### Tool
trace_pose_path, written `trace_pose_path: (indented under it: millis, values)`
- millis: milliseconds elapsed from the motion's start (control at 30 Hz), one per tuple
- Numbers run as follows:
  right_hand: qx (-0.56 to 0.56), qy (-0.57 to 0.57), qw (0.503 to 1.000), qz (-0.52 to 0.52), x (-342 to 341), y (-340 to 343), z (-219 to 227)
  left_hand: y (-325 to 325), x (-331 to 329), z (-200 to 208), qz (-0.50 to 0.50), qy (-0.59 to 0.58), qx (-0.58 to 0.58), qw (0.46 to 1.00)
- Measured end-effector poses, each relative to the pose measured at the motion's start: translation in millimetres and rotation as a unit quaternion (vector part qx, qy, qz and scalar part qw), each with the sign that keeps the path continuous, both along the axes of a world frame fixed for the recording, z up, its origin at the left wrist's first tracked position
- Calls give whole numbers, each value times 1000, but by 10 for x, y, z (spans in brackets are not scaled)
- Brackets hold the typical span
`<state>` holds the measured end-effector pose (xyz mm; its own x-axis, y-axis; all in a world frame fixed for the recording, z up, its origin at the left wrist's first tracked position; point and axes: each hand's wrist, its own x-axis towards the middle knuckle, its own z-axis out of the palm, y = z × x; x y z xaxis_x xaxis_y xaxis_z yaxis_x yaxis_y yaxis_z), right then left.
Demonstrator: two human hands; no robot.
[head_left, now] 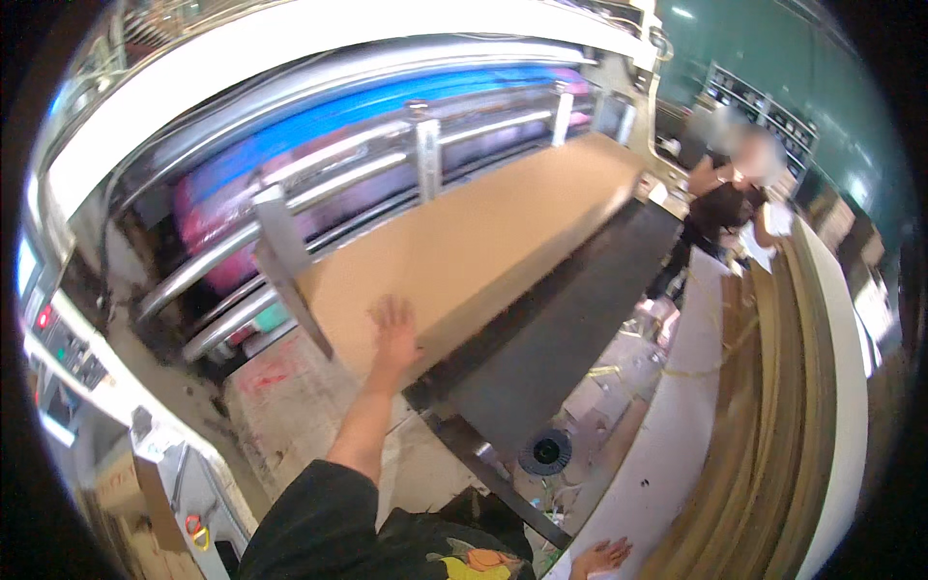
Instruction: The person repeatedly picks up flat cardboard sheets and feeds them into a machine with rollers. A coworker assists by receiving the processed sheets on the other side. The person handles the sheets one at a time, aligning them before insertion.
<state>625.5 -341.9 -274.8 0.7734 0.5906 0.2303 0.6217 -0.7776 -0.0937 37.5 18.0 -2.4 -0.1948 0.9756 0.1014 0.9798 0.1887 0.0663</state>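
Observation:
My left hand (394,333) rests with spread fingers on the near end of a stack of brown cardboard sheets (483,232). The stack lies along the front of a machine with metal rollers (348,179), against upright metal guides. At the lower edge, my right hand (601,559) lies flat, fingers stretched, on the white face of a sheet (667,445). That sheet belongs to a second pile of cardboard sheets (773,387), on my right. Neither hand grips anything.
A dark flat table (551,338) extends between the two stacks. Beyond it stands a co-worker (725,203) in dark clothing. A round black part (545,452) and scraps are low beside the table. At left are a control panel (72,343) and scissors with coloured handles (197,532).

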Motion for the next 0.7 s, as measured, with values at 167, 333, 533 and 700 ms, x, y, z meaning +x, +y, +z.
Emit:
trace_pose_path:
  millis: [167,333,533,700]
  values:
    - [20,49,998,-20,-145,60,244,16,4,40,-1,-8,11,1000]
    - [37,36,998,-21,-196,77,286,37,51,40,23,1,-9,1000]
    - [34,44,998,-23,-148,78,209,27,2,-26,17,7,-3,1000]
    - [21,56,998,-23,-154,80,303,11,-15,-12,12,-11,-1,1000]
